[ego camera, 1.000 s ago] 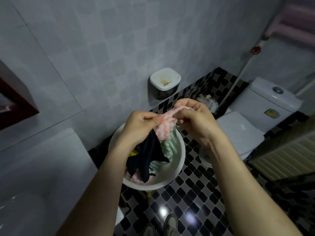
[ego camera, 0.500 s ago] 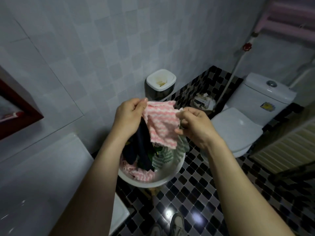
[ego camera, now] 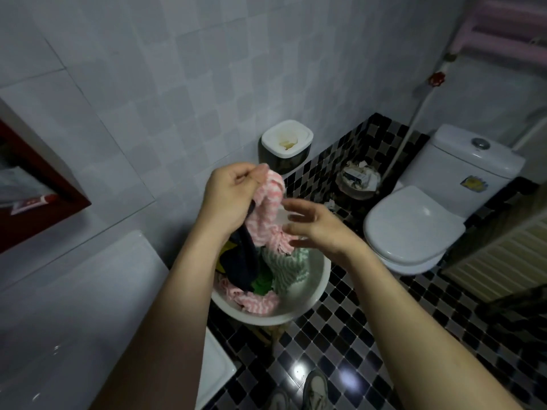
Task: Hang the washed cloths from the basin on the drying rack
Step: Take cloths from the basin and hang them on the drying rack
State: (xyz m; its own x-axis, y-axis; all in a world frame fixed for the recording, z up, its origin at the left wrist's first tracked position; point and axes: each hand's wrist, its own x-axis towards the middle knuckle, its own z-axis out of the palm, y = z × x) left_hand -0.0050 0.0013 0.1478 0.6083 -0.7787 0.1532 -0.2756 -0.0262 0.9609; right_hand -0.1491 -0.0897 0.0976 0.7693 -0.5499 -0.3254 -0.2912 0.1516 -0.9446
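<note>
My left hand (ego camera: 229, 196) pinches the top of a pink-and-white striped cloth (ego camera: 268, 216) and also holds a dark navy cloth (ego camera: 241, 261), both hanging over the white basin (ego camera: 316, 291). My right hand (ego camera: 313, 223) is spread beside the pink cloth, its fingers relaxed and touching the cloth's lower edge. In the basin lie a green-and-white striped cloth (ego camera: 288, 269), a bright green cloth (ego camera: 262, 282) and another pink striped cloth (ego camera: 254, 300). A pink rack (ego camera: 503, 39) is mounted high at the top right.
A white toilet (ego camera: 429, 214) stands to the right, with a full waste bin (ego camera: 358, 180) beside it. A white-lidded bin (ego camera: 287, 145) sits against the tiled wall. A white appliance top (ego camera: 74, 306) fills the lower left. The floor has black-and-white tiles (ego camera: 370, 335).
My right hand has let go of the pink cloth's corner and opened. The cloth, spread between both hands before, now hangs bunched from my left hand.
</note>
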